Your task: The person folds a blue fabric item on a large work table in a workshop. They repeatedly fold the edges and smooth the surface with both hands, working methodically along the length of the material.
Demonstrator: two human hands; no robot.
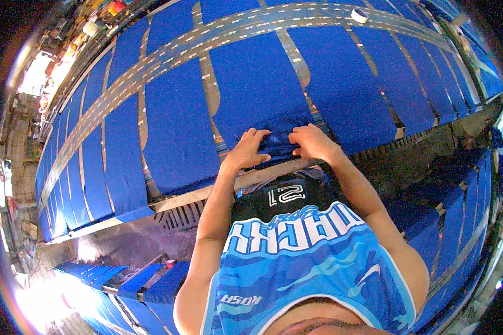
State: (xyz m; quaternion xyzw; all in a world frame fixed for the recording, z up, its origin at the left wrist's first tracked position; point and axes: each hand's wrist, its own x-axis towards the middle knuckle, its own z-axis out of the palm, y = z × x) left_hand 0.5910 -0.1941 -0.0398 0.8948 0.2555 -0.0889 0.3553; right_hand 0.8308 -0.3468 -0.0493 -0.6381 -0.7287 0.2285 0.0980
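Observation:
Blue fabric panels [255, 79] lie side by side on a long table, with narrow dark strips of its surface showing between them. Both hands are at the near edge of the middle panel, where the cloth is bunched into dark folds [278, 138]. My left hand [251, 146] rests on the left side of these folds, thumb and fingers spread apart. At the right side is my right hand [308, 140], its fingers curled down onto the cloth. Whether either hand pinches the fabric cannot be told.
A white roll, perhaps of tape [359, 16], sits on the table's far side. The pale table edge [272, 171] runs just before my body. Behind me stands another table with blue panels [419, 217]. A walkway [138, 247] lies between the tables. Bright clutter lines the upper left.

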